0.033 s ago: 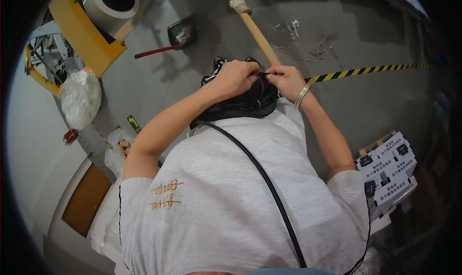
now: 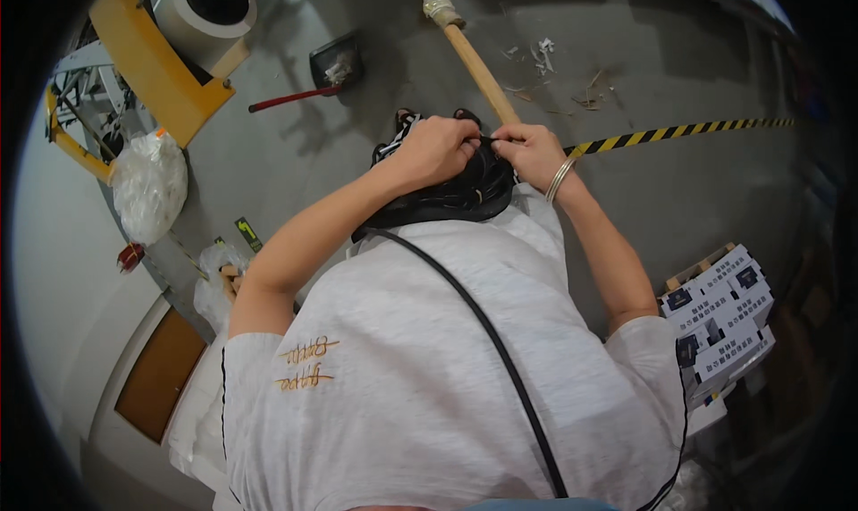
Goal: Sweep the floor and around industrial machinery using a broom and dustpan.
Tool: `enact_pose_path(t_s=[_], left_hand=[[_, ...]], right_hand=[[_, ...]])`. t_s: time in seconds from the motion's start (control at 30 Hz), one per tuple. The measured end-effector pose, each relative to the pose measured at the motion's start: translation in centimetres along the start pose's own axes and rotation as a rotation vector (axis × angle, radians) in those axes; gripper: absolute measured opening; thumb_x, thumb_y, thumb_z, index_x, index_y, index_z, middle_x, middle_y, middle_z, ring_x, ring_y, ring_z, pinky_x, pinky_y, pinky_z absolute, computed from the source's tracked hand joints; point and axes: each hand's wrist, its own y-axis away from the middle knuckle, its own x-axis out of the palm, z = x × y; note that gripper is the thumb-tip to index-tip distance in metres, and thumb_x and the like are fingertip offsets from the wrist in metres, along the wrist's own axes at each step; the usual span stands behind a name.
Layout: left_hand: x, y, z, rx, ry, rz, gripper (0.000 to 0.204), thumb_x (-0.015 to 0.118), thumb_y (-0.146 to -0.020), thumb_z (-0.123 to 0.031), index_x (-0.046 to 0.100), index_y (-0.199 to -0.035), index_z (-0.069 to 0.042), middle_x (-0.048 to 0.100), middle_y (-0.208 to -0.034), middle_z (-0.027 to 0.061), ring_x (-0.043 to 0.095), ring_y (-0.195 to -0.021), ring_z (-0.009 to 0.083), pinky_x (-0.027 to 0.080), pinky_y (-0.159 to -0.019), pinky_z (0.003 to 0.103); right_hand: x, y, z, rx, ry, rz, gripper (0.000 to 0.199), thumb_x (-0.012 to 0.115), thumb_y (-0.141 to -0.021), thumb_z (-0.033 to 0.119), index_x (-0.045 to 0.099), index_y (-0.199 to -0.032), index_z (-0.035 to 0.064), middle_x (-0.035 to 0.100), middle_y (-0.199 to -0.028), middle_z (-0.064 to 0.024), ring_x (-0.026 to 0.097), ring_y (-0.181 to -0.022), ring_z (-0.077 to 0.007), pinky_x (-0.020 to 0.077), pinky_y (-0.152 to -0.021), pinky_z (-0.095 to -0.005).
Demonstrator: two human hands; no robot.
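Observation:
A black crossbody bag (image 2: 460, 194) hangs at my waist, its long black strap (image 2: 474, 310) running across my light shirt. Over the bag's far edge, my left hand (image 2: 438, 149) and my right hand (image 2: 534, 158) face each other with fingertips close together. Both are closed in a pinch on a thin black piece at the top of the bag; whether it is a zipper pull or a strap end is too small to tell. Bracelets circle my right wrist. Close beyond the right hand is a long wooden handle (image 2: 483, 73), whose lower end is hidden behind that hand.
A black dustpan (image 2: 338, 60) with a red handle lies ahead on the grey floor, near white scraps (image 2: 542, 55). Yellow machinery (image 2: 156, 60) stands at left. Black-and-yellow floor tape (image 2: 679, 134) stretches right, above stacked white boxes (image 2: 719, 314). Bagged plastic (image 2: 150, 185) hangs left.
My fingers shift very slightly at the top of the bag, still pinched together. The bag and my arms stay almost in place.

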Motion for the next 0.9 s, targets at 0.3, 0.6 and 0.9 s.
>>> enact_pose_path(t_s=[0.3,0.6,0.9], left_hand=[[-1.3,0.9,-1.5,-0.051,-0.193,0.351,0.046,0.05,-0.07,-0.028,0.049,-0.11,-0.005,0.053,-0.093,0.0113,0.05,-0.093,0.0255,0.035,-0.079,0.041],[2.1,-0.2,1.3,-0.031,-0.349,0.308,0.025,0.05,-0.07,-0.027,0.06,-0.086,-0.01,0.056,-0.085,0.0131,0.051,-0.088,0.0305,0.034,-0.074,0.054],[-6.7,4.2,7.9,0.104,0.521,0.317,0.064,0.056,-0.07,-0.013,0.029,-0.127,-0.005,0.04,-0.123,0.0135,0.036,-0.115,0.02,0.03,-0.093,0.03]], right_hand=[[-0.2,0.1,-0.3,-0.065,0.092,0.001,0.018,0.058,-0.069,0.018,0.059,-0.078,0.0029,0.057,-0.063,-0.0135,0.056,-0.057,-0.0184,0.0426,-0.055,-0.0283],[0.5,-1.2,-2.9,-0.171,0.358,0.1,0.016,0.057,-0.067,0.021,0.06,-0.072,0.0058,0.057,-0.066,-0.0166,0.058,-0.06,-0.0284,0.0454,-0.055,-0.0348],[3.7,-2.5,-1.6,0.269,-0.267,0.147,0.056,0.059,-0.076,0.016,0.031,-0.125,0.0117,0.042,-0.057,0.0013,0.039,-0.044,-0.0063,0.0302,-0.036,-0.0199]])
